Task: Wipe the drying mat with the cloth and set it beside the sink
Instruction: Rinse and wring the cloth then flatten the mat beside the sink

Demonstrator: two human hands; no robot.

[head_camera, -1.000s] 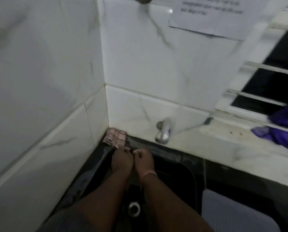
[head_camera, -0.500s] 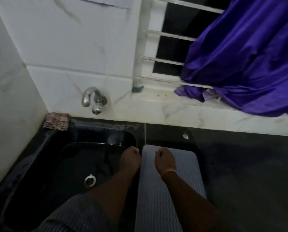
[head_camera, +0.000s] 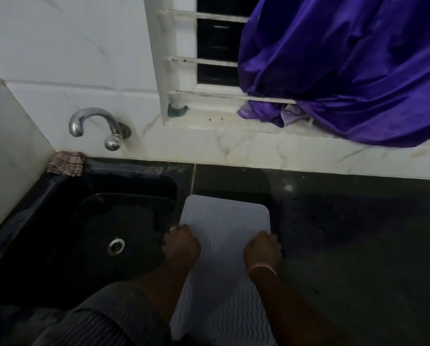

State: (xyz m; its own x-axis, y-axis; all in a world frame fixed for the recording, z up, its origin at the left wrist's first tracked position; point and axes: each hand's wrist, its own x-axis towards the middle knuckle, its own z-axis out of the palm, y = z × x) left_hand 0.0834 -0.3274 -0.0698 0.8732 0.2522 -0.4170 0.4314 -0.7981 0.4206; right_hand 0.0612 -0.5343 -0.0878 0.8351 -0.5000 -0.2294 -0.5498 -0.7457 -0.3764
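A pale grey ribbed drying mat (head_camera: 223,221) lies flat on the dark counter, just right of the black sink (head_camera: 134,171). My left hand (head_camera: 181,244) grips the mat's left edge with curled fingers. On the opposite edge, my right hand (head_camera: 262,249) grips the mat the same way. The checked cloth (head_camera: 65,163) sits bunched on the sink's back left corner by the wall, apart from both hands.
A chrome tap (head_camera: 94,123) juts from the tiled wall over the sink. A purple curtain (head_camera: 346,71) spills from the barred window onto the white sill (head_camera: 258,141). The dark counter (head_camera: 358,233) stretches to the right of the mat.
Both hands have left the sink's back corner, where the cloth stays, and come over to the mat. They have spread apart to grip its left and right edges.
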